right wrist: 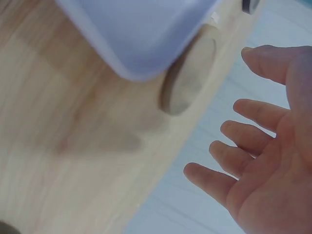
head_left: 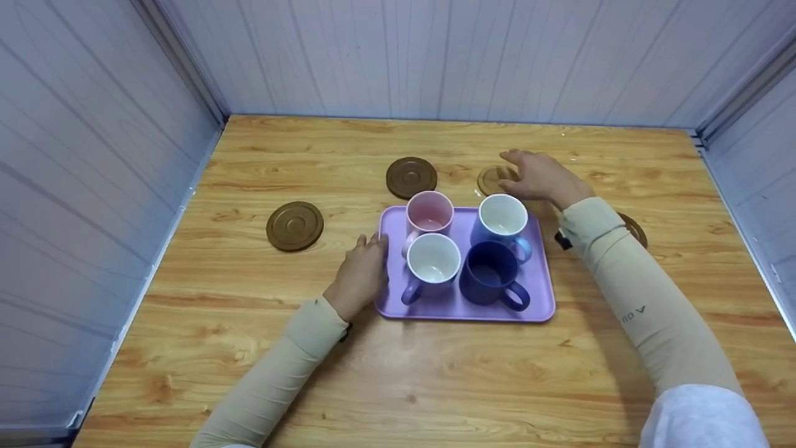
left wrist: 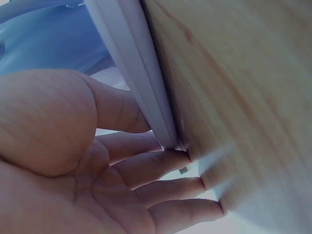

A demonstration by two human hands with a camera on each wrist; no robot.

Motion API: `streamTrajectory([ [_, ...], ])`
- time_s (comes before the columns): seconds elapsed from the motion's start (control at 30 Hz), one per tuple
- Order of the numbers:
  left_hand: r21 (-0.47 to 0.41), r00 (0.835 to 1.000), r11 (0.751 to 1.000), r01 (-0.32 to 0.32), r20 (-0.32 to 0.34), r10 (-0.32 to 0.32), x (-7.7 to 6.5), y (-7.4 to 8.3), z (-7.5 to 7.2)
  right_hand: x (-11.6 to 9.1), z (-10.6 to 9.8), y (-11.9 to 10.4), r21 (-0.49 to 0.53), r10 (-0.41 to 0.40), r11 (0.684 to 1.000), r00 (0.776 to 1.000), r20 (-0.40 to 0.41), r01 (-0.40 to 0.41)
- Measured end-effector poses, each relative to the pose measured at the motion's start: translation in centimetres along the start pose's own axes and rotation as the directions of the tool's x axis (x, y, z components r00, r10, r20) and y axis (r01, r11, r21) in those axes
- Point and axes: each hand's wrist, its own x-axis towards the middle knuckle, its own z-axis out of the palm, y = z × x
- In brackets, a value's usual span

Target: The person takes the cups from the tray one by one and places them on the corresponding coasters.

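A light purple tray (head_left: 429,311) lies on the table with several mugs standing on it. They are a pink mug (head_left: 429,211), a white-lined mug (head_left: 433,258) with a purplish handle, a light blue mug (head_left: 502,218) and a dark blue mug (head_left: 482,283). At the tray's left edge, my left hand (head_left: 364,270) holds the rim (left wrist: 136,73) between thumb and fingers, its lower fingertips close to the tabletop. My right hand (head_left: 547,180) hovers beyond the tray's back right corner with its fingers spread and nothing held. Beneath it is a pale wooden coaster (head_left: 490,180), partly covered in the head view.
A dark brown coaster (head_left: 411,177) lies behind the tray, and another brown coaster (head_left: 295,226) lies to its left. One more coaster (head_left: 634,230) is half hidden by the right sleeve. Pale panel walls (head_left: 410,56) border the wooden table (head_left: 398,386) at the back and sides.
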Motion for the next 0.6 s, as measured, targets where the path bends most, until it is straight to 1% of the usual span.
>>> streamTrajectory([
  [0.1, 0.014, 1.000, 1.000, -0.015, -0.008, 0.015, 0.0, -0.2, 0.1, -0.8, -0.7, -0.1, -0.001, -0.006, 1.000, 1.000, -0.029, 0.006],
  [0.23, 0.025, 1.000, 0.999, -0.026, -0.009, 0.026, 0.0, -0.3, 0.1, -2.0, -1.7, -0.4, -0.018, -0.003, 1.000, 0.999, -0.049, 0.002],
  [0.37, 0.019, 1.000, 1.000, -0.018, -0.008, 0.018, 0.0, -0.3, -0.1, -3.2, -2.4, -0.8, -0.031, 0.010, 0.999, 0.996, -0.084, -0.013],
  [0.5, 0.015, 1.000, 1.000, -0.027, -0.009, 0.027, 0.1, -0.2, -0.1, -5.0, -2.5, -0.9, -0.036, 0.032, 0.999, 0.989, -0.141, -0.037],
  [0.6, 0.012, 1.000, 1.000, -0.027, -0.009, 0.027, 0.0, -0.2, 0.0, -6.4, -1.9, -0.9, -0.024, 0.047, 0.998, 0.980, -0.191, -0.053],
])
